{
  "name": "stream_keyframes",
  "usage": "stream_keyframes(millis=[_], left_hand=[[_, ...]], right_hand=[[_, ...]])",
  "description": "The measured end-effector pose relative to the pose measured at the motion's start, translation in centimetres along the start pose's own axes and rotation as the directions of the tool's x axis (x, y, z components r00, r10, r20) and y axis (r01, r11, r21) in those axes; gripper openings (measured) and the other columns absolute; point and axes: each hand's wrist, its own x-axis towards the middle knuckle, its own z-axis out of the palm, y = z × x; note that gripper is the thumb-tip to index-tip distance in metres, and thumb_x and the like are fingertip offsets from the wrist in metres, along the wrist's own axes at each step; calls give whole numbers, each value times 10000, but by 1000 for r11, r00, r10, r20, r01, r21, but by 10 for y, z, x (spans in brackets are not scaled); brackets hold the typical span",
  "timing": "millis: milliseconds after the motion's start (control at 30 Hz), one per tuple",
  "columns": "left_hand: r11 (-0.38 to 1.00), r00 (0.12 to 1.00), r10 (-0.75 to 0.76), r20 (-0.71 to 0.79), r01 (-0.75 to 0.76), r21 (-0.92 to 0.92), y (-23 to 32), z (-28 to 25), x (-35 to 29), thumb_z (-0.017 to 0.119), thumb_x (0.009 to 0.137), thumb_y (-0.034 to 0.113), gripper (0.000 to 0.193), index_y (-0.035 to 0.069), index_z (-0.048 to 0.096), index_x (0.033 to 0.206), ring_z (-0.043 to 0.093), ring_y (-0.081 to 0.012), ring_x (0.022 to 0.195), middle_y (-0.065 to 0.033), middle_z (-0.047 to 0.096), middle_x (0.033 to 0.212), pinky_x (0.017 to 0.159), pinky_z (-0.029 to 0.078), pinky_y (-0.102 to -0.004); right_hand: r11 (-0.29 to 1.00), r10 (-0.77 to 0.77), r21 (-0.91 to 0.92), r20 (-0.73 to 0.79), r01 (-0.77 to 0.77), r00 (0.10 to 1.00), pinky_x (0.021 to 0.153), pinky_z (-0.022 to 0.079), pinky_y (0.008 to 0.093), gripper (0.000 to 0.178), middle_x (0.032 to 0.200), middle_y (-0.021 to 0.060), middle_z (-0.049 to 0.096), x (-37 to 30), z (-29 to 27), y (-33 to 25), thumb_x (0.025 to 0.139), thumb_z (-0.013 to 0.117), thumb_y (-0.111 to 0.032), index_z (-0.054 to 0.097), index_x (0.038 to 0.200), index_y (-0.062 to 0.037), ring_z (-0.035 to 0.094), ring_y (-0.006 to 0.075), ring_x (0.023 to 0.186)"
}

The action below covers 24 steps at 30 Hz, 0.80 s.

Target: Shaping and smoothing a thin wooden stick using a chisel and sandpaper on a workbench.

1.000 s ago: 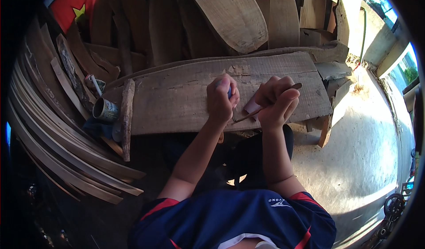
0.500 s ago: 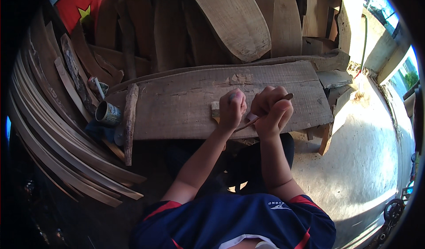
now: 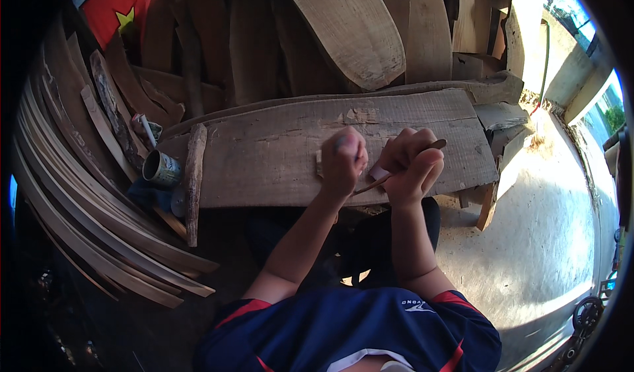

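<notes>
My right hand [image 3: 415,166] is closed around a thin, curved wooden strip [image 3: 371,186]; its rounded tip pokes out beyond the fingers. A small pale, sheet-like piece [image 3: 378,173] shows at that hand's left edge, its kind unclear. Just left of it, my left hand [image 3: 345,159] is a fist over the plank, near the strip's lower end. What the fist holds, if anything, is hidden. Both hands are above a wide wooden plank [image 3: 264,150] lying across in front of me. Partly covered by my left hand, a flat paintbrush [image 3: 319,163] rests on the plank.
A can [image 3: 162,168] stands at the left, beside a rough wooden stick [image 3: 195,184] lying across the plank's end. Long bent wood strips [image 3: 99,220] fan out at far left. Boards [image 3: 356,35] lean behind the plank. Sunlit concrete floor [image 3: 528,233] stretches to the right.
My left fist has shifted slightly left and up, covering more of the paintbrush. My right hand has moved slightly right with the strip, still gripping it.
</notes>
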Motion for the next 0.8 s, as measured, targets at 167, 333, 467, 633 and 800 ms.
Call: stream_keyframes(millis=[167,333,467,633,800], left_hand=[[998,995,-38,91,42,-45,-29,-12,-15,443,880,267,307,68,431,646,353,-58,437,13,388,522,411,287,-213],[965,958,261,-117,-259,31,-34,-52,-41,458,873,419,375,80,419,720,393,-83,453,-5,401,529,437,354,-238],[906,905,176,-387,4,422,-20,-108,-80,529,867,294,243,74,484,774,565,-162,666,-50,567,692,675,462,-321],[821,747,-411,-523,553,144,-17,-176,-167,543,862,365,318,54,588,812,490,-57,436,-56,602,662,381,326,-153],[787,735,-550,-397,615,49,-25,-165,-209,551,851,383,366,26,593,785,454,-52,390,-50,598,619,356,289,-153]], right_hand=[[1000,9,-16,-43,-10,999,384,205,191,515,546,-7,335,-2,3,-6,861,378,-561,325,670,-86,265,46,437],[999,-36,29,-155,41,987,349,185,202,521,544,-29,259,-20,-17,-19,826,396,-607,279,658,-128,194,57,421],[988,-140,-116,-372,104,918,375,317,232,507,573,26,331,-59,-84,-29,883,311,-566,336,704,-92,338,104,436],[691,-33,-608,-567,-391,823,617,420,249,377,733,24,485,-129,-183,-57,942,368,-407,493,828,-70,468,105,651],[675,594,-9,-586,-737,551,642,461,279,275,682,25,507,-171,-206,-78,921,475,-297,575,970,-45,535,112,635]])
